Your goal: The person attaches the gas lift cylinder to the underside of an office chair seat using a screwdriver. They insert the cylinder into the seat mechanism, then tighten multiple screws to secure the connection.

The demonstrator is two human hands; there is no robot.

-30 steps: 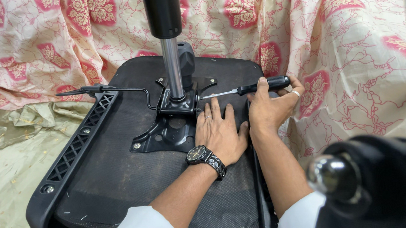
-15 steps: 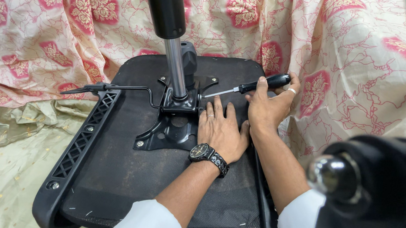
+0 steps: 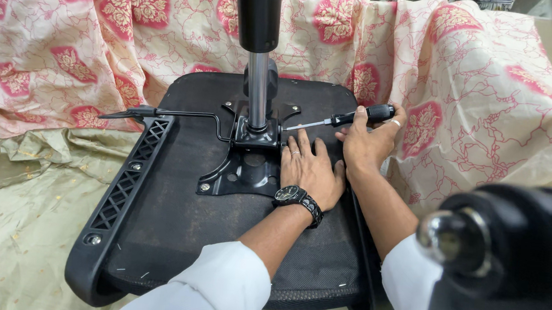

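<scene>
An upturned black office chair seat [image 3: 179, 219] lies in front of me, underside up. A black metal mounting plate [image 3: 245, 172] with a chrome gas cylinder [image 3: 256, 94] stands at its centre. My left hand [image 3: 311, 171], with a wristwatch, lies flat with fingers spread on the seat just right of the plate. My right hand [image 3: 366, 139] grips the black handle of a screwdriver [image 3: 341, 119], whose tip points left at the plate's upper right corner.
A black lever rod [image 3: 167, 114] runs left from the plate. A black ribbed armrest bracket [image 3: 126, 186] lines the seat's left edge. Pink floral cloth [image 3: 478, 92] drapes behind and right; greenish cloth [image 3: 8, 219] lies left. A dark castor part [image 3: 504, 258] looms near right.
The view has shifted, so the seat sits further right and lower in frame. Both hands keep their hold and position on the seat and screwdriver.
</scene>
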